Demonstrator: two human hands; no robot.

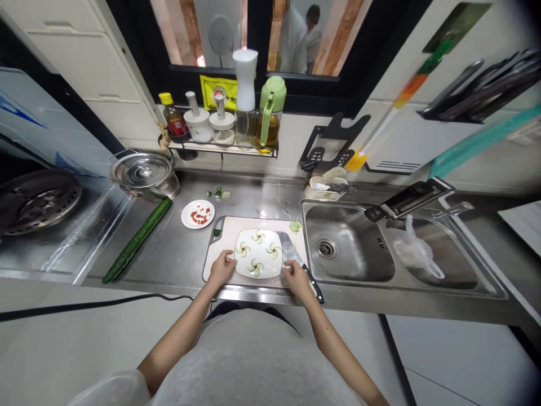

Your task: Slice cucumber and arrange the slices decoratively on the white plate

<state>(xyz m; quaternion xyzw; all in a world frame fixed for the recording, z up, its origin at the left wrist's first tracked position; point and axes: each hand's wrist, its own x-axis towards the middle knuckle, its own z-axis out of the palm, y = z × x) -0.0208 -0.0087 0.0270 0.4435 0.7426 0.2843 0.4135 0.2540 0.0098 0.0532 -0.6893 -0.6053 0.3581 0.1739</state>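
A white square plate [257,270] rests over the cutting board [220,248] and carries several pinwheels of thin cucumber slices [257,267] with red bits in them. My left hand [222,269] pinches the plate's left rim, its fingers curled. At the opposite rim, my right hand [297,277] grips with thumb and fingers. A kitchen knife [288,246] lies beside the plate on the right, its black handle passing by my right hand and over the counter edge. Pale cucumber slices [295,226] sit at the board's upper right corner.
A small white plate [186,217] of red pieces and a long cucumber [137,241] lie to the left. Cucumber ends [218,192] sit behind. A lidded steel pot [146,172] stands back left. The double sink [350,242] is right; a condiment rack [224,148] hangs above.
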